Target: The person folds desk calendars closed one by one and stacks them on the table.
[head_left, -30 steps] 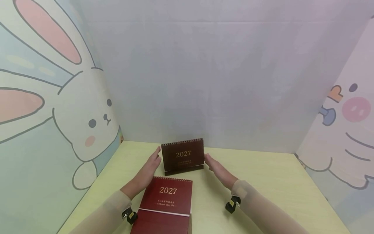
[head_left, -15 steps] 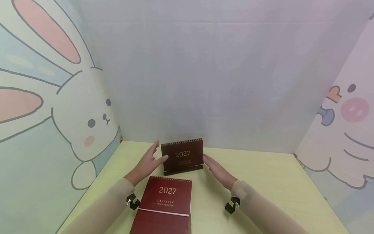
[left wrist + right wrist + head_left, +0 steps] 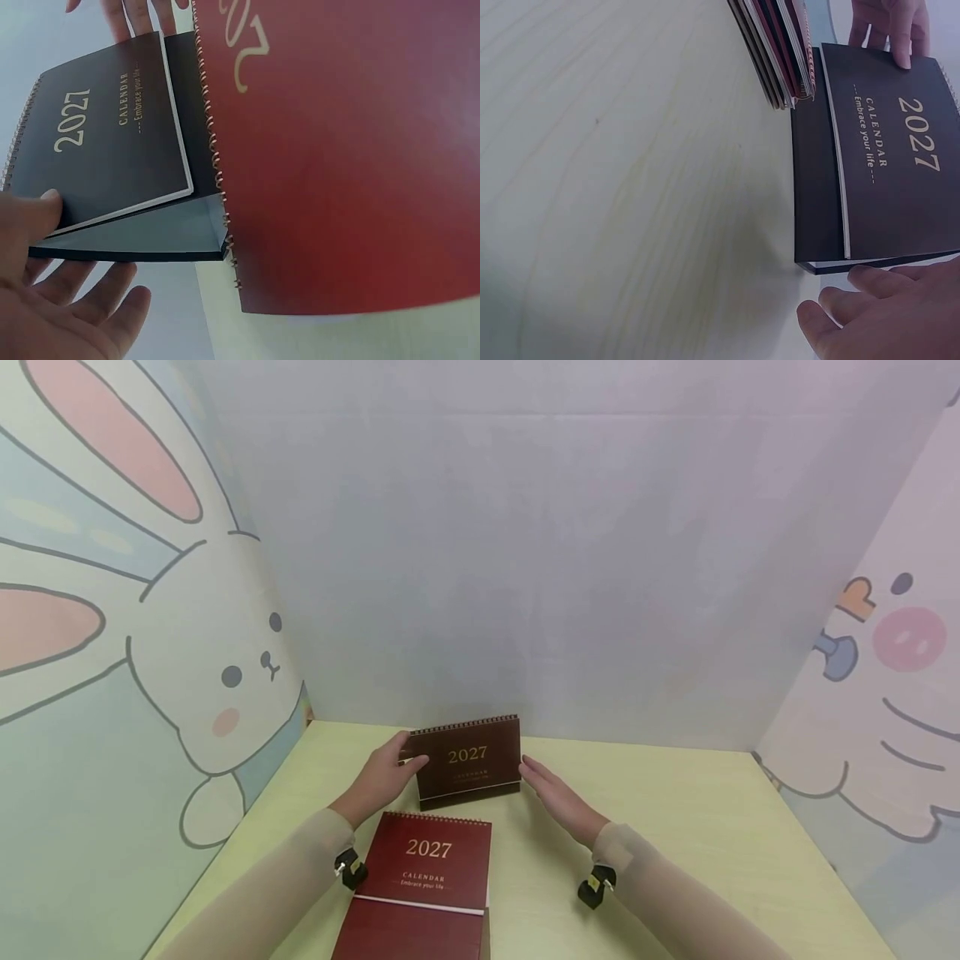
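A dark brown 2027 desk calendar [image 3: 468,758] stands upright near the back of the table, its spiral binding along the top. My left hand [image 3: 378,778] grips its left side, the thumb [image 3: 49,210] on the front cover and the other fingers around the side edge and behind. Against the right side rest the nearly straight fingers of my right hand [image 3: 558,797], also seen beside the edge in the right wrist view. In front of the brown calendar is a red 2027 desk calendar [image 3: 427,864], which neither hand holds.
The pale yellow table [image 3: 645,860] runs back to a plain grey-white wall [image 3: 555,568]. Side walls carry a cartoon rabbit [image 3: 210,643] on the left and a cartoon pig [image 3: 885,677] on the right. Both wrists wear small black devices.
My left hand went from lying flat along the calendar's left side to spreading its thumb over the front, then closing on the edge. The right hand and both calendars look nearly still.
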The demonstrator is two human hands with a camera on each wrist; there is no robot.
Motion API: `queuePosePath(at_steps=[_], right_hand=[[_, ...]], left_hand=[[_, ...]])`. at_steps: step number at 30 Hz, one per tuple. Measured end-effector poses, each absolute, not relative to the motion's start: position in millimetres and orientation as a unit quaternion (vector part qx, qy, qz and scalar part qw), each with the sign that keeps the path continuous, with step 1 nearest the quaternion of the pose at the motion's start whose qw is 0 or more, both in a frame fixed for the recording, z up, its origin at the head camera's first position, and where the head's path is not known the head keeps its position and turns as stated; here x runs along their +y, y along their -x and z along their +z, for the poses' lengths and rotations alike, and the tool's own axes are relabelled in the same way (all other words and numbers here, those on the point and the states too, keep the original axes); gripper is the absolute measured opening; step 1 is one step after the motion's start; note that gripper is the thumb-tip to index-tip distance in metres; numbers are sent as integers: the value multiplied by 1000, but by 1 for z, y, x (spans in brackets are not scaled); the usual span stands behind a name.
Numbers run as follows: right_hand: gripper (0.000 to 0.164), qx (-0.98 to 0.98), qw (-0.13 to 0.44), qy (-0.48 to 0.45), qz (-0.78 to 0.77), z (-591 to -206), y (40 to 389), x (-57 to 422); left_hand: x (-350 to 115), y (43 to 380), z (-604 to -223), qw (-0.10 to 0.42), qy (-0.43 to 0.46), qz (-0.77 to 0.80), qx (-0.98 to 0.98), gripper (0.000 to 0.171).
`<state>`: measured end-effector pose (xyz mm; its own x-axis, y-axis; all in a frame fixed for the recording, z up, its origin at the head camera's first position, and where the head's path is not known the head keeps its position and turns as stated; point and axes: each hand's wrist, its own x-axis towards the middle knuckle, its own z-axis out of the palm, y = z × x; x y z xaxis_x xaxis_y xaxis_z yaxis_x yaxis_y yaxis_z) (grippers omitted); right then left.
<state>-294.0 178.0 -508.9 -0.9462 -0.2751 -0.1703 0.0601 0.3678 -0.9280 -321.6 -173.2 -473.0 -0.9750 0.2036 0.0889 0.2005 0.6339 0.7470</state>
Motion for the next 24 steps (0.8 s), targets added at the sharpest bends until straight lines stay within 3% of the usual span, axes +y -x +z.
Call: queuePosePath(at_steps=[20, 24], right_hand=[[96, 831, 112, 136, -527, -512, 297, 178], [95, 834, 107, 140, -523, -514, 297, 177]], left_hand=[[-171, 309, -461, -78, -125, 397, 906, 66], [-169, 307, -457, -99, -126, 398, 903, 54]])
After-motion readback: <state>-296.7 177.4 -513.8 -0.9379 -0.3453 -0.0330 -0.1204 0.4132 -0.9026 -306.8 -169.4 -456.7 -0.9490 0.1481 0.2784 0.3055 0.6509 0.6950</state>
